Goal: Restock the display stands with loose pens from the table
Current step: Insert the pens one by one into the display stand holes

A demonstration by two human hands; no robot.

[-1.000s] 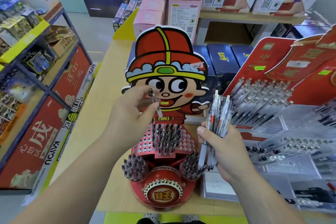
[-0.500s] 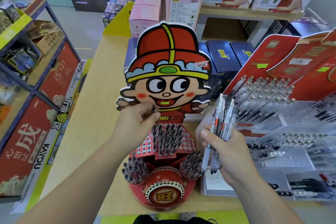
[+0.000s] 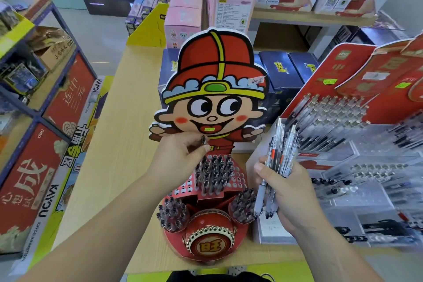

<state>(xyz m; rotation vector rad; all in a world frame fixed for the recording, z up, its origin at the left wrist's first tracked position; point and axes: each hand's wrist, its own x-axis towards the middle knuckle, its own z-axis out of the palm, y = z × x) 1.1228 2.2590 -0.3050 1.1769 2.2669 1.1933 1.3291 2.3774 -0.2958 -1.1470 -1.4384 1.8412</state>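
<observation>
Amid shop shelves [image 3: 20, 101], a wooden table [image 3: 119, 144] bears the pen stand [image 3: 209, 233].

The left hand [image 3: 180, 155] hides most of its pen [image 3: 203, 140]; the clear stand [image 3: 389, 192] at right is blurred.

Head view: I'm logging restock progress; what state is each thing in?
left hand: pinches single pen
single pen: held over perforated tier
right hand: grips pen bundle
pen bundle: upright, fanned
perforated tier: partly filled, side holes empty
side cups: packed with pens
</observation>
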